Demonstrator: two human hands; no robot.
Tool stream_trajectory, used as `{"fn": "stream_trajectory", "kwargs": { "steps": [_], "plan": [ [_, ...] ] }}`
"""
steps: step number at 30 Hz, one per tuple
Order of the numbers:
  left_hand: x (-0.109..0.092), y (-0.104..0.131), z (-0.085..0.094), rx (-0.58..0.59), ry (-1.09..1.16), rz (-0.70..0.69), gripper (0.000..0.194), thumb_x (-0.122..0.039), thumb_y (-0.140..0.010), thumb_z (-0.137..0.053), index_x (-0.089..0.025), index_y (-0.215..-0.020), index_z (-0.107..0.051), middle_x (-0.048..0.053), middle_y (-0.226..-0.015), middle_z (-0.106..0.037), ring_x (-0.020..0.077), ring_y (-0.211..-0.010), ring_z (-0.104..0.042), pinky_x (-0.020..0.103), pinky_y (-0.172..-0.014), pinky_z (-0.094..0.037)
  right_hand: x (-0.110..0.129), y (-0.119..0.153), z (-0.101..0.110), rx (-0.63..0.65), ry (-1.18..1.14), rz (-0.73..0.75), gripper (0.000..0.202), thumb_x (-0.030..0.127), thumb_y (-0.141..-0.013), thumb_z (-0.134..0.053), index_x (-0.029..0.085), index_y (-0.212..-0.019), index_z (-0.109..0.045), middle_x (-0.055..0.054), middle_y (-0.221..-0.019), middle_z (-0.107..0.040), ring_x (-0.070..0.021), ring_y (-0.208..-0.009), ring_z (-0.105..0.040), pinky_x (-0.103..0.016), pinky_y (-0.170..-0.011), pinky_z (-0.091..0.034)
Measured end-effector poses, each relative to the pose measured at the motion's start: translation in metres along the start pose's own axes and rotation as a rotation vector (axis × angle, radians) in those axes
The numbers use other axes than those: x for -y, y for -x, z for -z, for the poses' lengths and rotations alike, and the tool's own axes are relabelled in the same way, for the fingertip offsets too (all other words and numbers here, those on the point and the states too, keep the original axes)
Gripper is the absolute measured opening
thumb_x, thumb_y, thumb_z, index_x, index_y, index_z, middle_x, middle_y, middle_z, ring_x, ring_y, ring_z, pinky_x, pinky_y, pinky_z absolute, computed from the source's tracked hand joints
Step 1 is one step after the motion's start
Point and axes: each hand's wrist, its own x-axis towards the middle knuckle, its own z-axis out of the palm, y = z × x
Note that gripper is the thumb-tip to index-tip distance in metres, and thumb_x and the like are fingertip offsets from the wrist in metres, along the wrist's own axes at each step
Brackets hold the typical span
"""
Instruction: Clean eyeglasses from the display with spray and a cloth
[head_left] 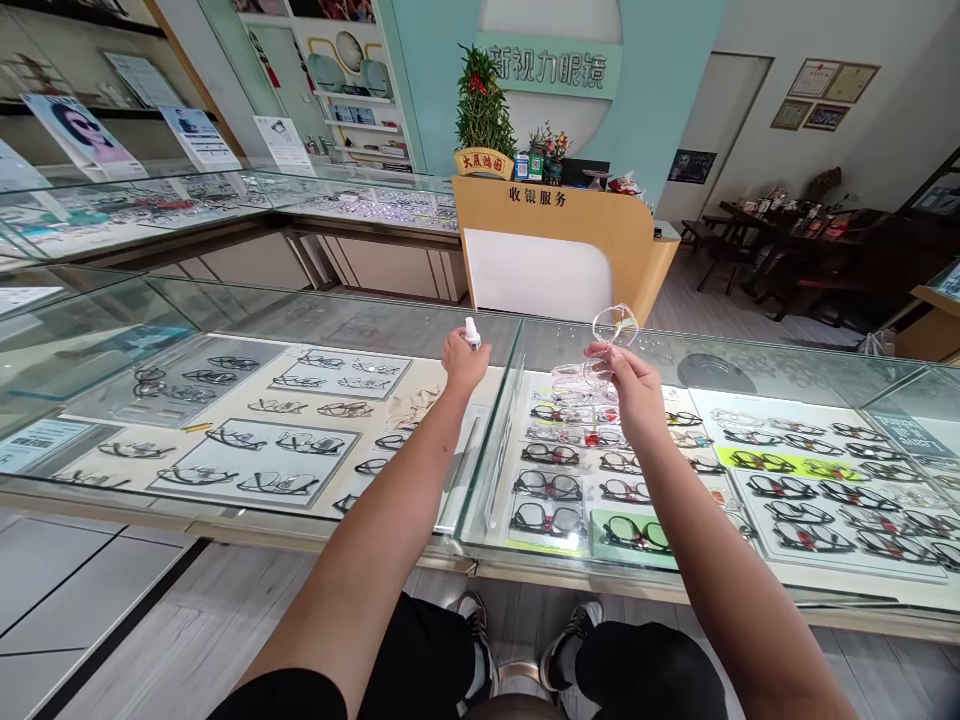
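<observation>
My left hand (465,362) is closed around a small white bottle (472,332), whose white nozzle top sticks up above the fingers. In my right hand (628,378) a pair of clear-framed eyeglasses (616,326) is pinched between thumb and fingertips, one lens raised above the hand. Both hands are over the glass display counter (491,480), the left over its left case and the right over the right case. Beneath the right hand, several rows of eyeglasses (550,455) lie under the glass. The rest of the bottle is hidden by the fingers.
A wooden cashier desk (555,205) stands beyond the counter, with a potted bamboo plant (484,110) on it. More glass cases (225,195) run along the left. A dark table (795,225) with chairs stands at the back right.
</observation>
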Motion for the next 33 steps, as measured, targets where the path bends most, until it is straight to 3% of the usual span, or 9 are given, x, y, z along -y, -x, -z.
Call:
{"fn": "stream_trajectory", "kwargs": {
  "steps": [3,6,11,15,18,20,23,29,33],
  "plan": [
    [-0.023,0.015,0.013,-0.212,0.001,0.006,0.066,-0.02,-0.082,-0.068,-0.019,-0.143,-0.044,0.021,-0.155,-0.047,0.0364,-0.149,-0.042,0.054,-0.123,-0.032,-0.001,-0.001,0.001,-0.008,-0.011,0.015,0.039,0.058,-0.099,-0.063,0.027,-0.113,-0.082,-0.007,-0.116,-0.082,-0.0225,-0.095,-0.069,-0.04,-0.09,-0.054],
    [-0.036,0.032,0.039,-0.254,0.007,-0.077,0.056,-0.023,-0.088,-0.064,-0.02,-0.142,-0.046,0.018,-0.151,-0.051,0.0321,-0.145,-0.046,0.048,-0.122,-0.035,-0.003,-0.002,0.003,-0.011,-0.035,0.017,0.038,0.058,-0.098,-0.065,0.028,-0.113,-0.082,-0.007,-0.116,-0.081,-0.0216,-0.092,-0.069,-0.04,-0.088,-0.054],
    [-0.006,0.059,0.097,0.13,-0.398,-0.298,0.03,-0.028,-0.092,-0.061,-0.025,-0.122,-0.062,0.014,-0.133,-0.062,0.0355,-0.132,-0.056,0.05,-0.111,-0.043,-0.002,-0.003,0.007,-0.018,-0.04,0.018,0.039,0.059,-0.097,-0.065,0.028,-0.113,-0.083,-0.006,-0.116,-0.081,-0.0208,-0.09,-0.066,-0.038,-0.083,-0.052],
    [0.034,0.078,0.134,0.374,-0.7,-0.213,0.05,-0.045,-0.089,-0.066,-0.022,-0.133,-0.06,0.018,-0.135,-0.062,0.0403,-0.128,-0.058,0.047,-0.101,-0.049,-0.003,-0.004,0.008,-0.019,-0.005,0.025,0.043,0.06,-0.097,-0.063,0.026,-0.113,-0.083,-0.007,-0.114,-0.081,-0.0204,-0.087,-0.065,-0.036,-0.08,-0.05],
    [0.052,0.088,0.149,0.295,-0.698,-0.238,0.069,-0.051,-0.09,-0.065,-0.02,-0.149,-0.048,0.019,-0.142,-0.06,0.0391,-0.134,-0.055,0.045,-0.103,-0.05,-0.005,-0.004,0.007,-0.005,0.006,0.021,0.045,0.061,-0.096,-0.062,0.025,-0.112,-0.083,-0.007,-0.113,-0.081,-0.0202,-0.087,-0.064,-0.036,-0.079,-0.049],
    [0.059,0.092,0.156,0.258,-0.709,-0.251,0.065,-0.046,-0.091,-0.062,-0.02,-0.149,-0.049,0.019,-0.14,-0.063,0.0388,-0.134,-0.055,0.046,-0.105,-0.049,-0.006,-0.004,0.006,-0.002,0.006,0.011,0.046,0.062,-0.095,-0.063,0.025,-0.112,-0.083,-0.007,-0.113,-0.081,-0.0202,-0.086,-0.063,-0.036,-0.079,-0.049],
    [0.062,0.096,0.163,0.293,-0.757,-0.266,0.041,-0.036,-0.096,-0.05,-0.025,-0.133,-0.064,0.016,-0.13,-0.067,0.0373,-0.128,-0.059,0.047,-0.103,-0.051,-0.006,-0.003,0.006,-0.012,-0.006,-0.008,0.045,0.062,-0.094,-0.065,0.025,-0.11,-0.084,-0.006,-0.11,-0.081,-0.0197,-0.084,-0.062,-0.035,-0.077,-0.048],
    [0.068,0.098,0.182,0.423,-0.774,-0.373,0.053,-0.032,-0.09,-0.051,-0.024,-0.142,-0.062,0.016,-0.147,-0.057,0.0378,-0.136,-0.054,0.048,-0.107,-0.051,-0.007,-0.005,0.007,-0.023,-0.032,-0.013,0.043,0.06,-0.092,-0.067,0.024,-0.109,-0.084,-0.006,-0.107,-0.082,-0.0187,-0.081,-0.059,-0.034,-0.076,-0.046],
    [0.075,0.096,0.197,0.455,-0.799,-0.359,0.046,-0.033,-0.093,-0.047,-0.027,-0.135,-0.063,0.014,-0.142,-0.06,0.0344,-0.135,-0.055,0.044,-0.108,-0.05,-0.01,-0.007,0.008,-0.017,-0.038,-0.019,0.044,0.06,-0.093,-0.066,0.024,-0.11,-0.084,-0.006,-0.108,-0.081,-0.0179,-0.08,-0.059,-0.034,-0.075,-0.045]
  ]
}}
